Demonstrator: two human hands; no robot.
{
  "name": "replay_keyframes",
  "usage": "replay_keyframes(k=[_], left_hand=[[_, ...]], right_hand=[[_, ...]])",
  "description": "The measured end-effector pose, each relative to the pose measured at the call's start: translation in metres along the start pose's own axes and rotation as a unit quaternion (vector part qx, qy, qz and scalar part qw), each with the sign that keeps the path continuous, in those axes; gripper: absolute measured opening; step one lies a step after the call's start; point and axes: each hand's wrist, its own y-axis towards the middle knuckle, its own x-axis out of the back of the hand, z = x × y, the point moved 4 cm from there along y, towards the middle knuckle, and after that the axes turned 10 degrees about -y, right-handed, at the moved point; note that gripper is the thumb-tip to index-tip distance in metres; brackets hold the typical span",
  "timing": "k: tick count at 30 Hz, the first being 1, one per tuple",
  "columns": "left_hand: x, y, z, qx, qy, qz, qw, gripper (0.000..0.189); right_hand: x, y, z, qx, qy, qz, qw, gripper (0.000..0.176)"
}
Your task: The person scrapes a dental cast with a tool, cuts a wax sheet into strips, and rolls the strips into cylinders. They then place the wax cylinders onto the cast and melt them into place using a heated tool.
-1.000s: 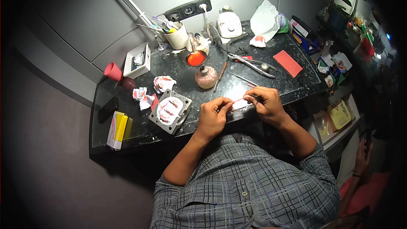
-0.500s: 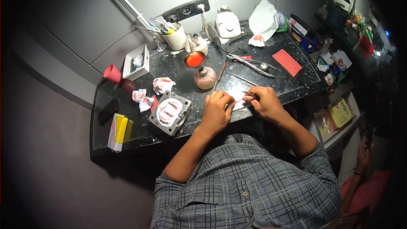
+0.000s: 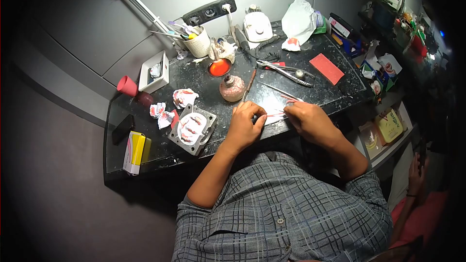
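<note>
My left hand (image 3: pixel 248 125) is closed, thumb and forefinger pinching the end of a thin pink strip (image 3: pixel 275 115). The strip runs rightward over a brightly lit white patch at the bench edge, up to the fingers of my right hand (image 3: pixel 310 120). That hand is closed with its fingertips pointing down; what it grips is hidden under the fingers. Just beyond my left knuckles lies a brown-handled tool (image 3: pixel 251 81), its lower end by the hand. Thin reddish sticks (image 3: pixel 290 98) lie close beyond my right fingers.
A pink-crusted round burner (image 3: pixel 232 89) and a pan of red liquid (image 3: pixel 219 67) stand ahead. Pliers (image 3: pixel 286 73) and a red wax sheet (image 3: pixel 327 69) lie right. At left are a metal flask (image 3: pixel 209 131) with dental pieces and a yellow-white box (image 3: pixel 134 152). Another person's hand (image 3: pixel 416 172) shows far right.
My right hand has moved right and turned more palm-down, away from my left. More of the pink strip shows between the hands. The view has shifted slightly.
</note>
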Motion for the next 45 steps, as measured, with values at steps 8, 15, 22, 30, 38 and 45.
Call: replay_keyframes(k=[8, 15, 22, 30, 38, 45], left_hand=[[0.0, 0.0, -0.001, -0.007, 0.003, -0.002, 1.0, 0.01], [0.0, -0.001, -0.003, -0.01, 0.02, -0.006, 1.0, 0.011], [0.0, -0.001, -0.003, -0.009, 0.018, -0.006, 1.0, 0.01], [0.0, -0.001, -0.005, -0.003, 0.017, -0.004, 1.0, 0.009], [-0.001, -0.001, -0.007, -0.005, 0.043, 0.0, 0.999, 0.007], [-0.002, -0.002, -0.008, -0.003, 0.052, 0.004, 0.999, 0.007]], right_hand=[[-0.008, -0.003, 0.009, -0.011, -0.042, 0.041, 0.998, 0.012], [-0.01, -0.004, 0.011, -0.017, -0.034, 0.035, 0.999, 0.013], [-0.011, -0.002, 0.013, -0.019, -0.037, 0.043, 0.998, 0.014], [-0.012, -0.001, 0.014, -0.028, -0.052, 0.061, 0.996, 0.016], [-0.011, 0.003, 0.005, 0.013, -0.084, 0.088, 0.993, 0.015], [0.005, -0.002, -0.004, -0.002, -0.058, 0.062, 0.996, 0.011]])
